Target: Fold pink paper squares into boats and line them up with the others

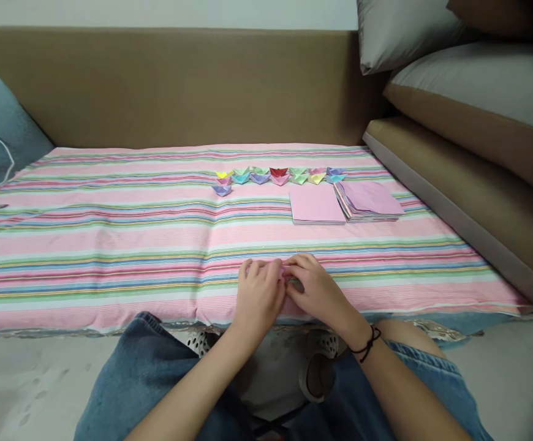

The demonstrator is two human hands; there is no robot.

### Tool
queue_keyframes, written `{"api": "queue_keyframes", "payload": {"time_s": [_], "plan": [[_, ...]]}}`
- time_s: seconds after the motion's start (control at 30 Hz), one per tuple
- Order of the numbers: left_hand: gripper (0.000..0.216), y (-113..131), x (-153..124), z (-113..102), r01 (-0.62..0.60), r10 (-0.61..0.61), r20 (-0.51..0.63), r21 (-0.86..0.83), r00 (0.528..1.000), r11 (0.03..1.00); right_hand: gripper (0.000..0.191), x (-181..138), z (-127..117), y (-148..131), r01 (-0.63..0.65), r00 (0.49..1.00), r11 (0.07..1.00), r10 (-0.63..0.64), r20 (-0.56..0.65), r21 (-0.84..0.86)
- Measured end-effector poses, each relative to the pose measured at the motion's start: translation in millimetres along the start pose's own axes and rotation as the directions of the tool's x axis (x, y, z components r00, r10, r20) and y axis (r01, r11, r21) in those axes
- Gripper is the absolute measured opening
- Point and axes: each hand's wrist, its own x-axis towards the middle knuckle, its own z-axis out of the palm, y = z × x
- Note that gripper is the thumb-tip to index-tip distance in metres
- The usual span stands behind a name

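Note:
Close to the front edge of the striped cloth, both my hands meet around a small piece of pink folded paper (283,274). Most of that paper is hidden by my fingers, so its exact shape cannot be made out. My left hand (260,285) is closed on the paper's left side, back of the hand upward. From the right, my right hand (311,283) pinches it between thumb and fingers. Beyond them, several small folded paper boats (279,176) of many colours stand in rows. A stack of pink paper squares (318,205) lies flat, beside a thicker, fanned stack of coloured paper (371,200).
Pink striped cloth (110,245) covers the low surface, with a brown padded board (179,86) behind it. Large cushions (473,92) are piled at the right. A white cable (2,147) hangs at the far left. My knees are against the front edge.

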Motion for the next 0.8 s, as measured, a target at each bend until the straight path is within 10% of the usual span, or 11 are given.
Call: {"api": "queue_keyframes", "payload": {"time_s": [0.27, 0.67, 0.8], "plan": [[0.017, -30, 15, -9, 0.332, -0.199, 0.276, -0.617, 0.940, 0.713, 0.013, 3, 2, -2, 0.018, 0.999, 0.998, -0.020, -0.029, -0.063], [0.016, -21, 16, -4, 0.345, -0.136, 0.330, -0.742, 0.934, 0.575, 0.010, 2, 1, -4, 0.021, 1.000, 0.996, -0.023, -0.013, -0.089], [0.028, -12, 14, -2, 0.261, -0.089, 0.279, -0.674, 0.956, 0.691, 0.016, 0, -2, -3, 0.050, 0.999, 0.997, -0.050, 0.007, -0.066]]}}
